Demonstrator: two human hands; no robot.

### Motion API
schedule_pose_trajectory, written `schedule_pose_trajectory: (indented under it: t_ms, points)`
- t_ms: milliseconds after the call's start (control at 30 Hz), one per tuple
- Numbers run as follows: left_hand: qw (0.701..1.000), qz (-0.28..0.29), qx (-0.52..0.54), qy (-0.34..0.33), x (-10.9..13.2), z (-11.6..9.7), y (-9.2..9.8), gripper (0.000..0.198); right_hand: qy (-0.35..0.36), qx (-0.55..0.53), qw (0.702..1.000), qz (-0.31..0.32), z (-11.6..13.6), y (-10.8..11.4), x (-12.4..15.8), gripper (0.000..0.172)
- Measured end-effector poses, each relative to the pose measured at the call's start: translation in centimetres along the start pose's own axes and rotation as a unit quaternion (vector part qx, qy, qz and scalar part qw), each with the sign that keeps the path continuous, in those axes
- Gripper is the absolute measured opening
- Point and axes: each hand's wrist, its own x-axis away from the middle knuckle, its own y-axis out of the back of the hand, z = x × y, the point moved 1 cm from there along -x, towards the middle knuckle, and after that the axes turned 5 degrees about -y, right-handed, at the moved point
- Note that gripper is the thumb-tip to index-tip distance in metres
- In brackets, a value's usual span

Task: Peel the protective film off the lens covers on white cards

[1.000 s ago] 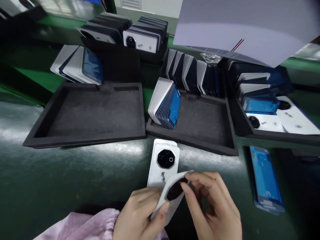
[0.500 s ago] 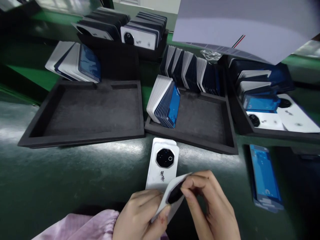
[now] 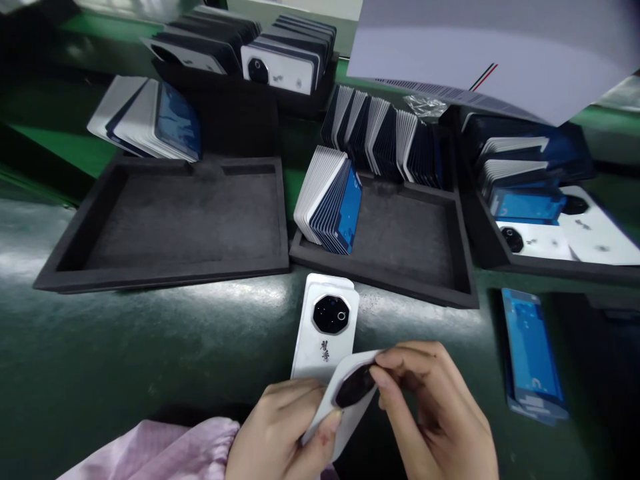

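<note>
Low in the middle of the view, my left hand (image 3: pixel 285 433) grips a white phone back cover (image 3: pixel 350 400) tilted on edge, its dark camera window facing me. My right hand (image 3: pixel 435 413) pinches the cover's upper edge beside that window, thumb and forefinger pressed together. Just beyond my hands a small stack of white back covers (image 3: pixel 325 327) with a black octagonal camera ring lies flat on the green mat.
Two black foam trays sit ahead: the left tray (image 3: pixel 165 273) and the middle tray (image 3: pixel 400 287) holding leaning rows of covers (image 3: pixel 330 200). More trays of covers stand behind and at right. A blue-filmed cover (image 3: pixel 530 353) lies at right. A white sheet (image 3: pixel 490 47) overhangs the top right.
My right thumb and forefinger have shifted slightly along the cover's top edge near the camera window. The view drifted a little; nothing else moved.
</note>
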Motion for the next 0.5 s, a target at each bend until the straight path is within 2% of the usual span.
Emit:
schedule_pose_trajectory:
  t_ms: [500]
  points:
    - [0.999, 0.013, 0.014, 0.031, 0.16, 0.1, -0.05, 0.042, -0.006, 0.041, 0.999, 0.016, -0.42, -0.16, 0.16, 0.011]
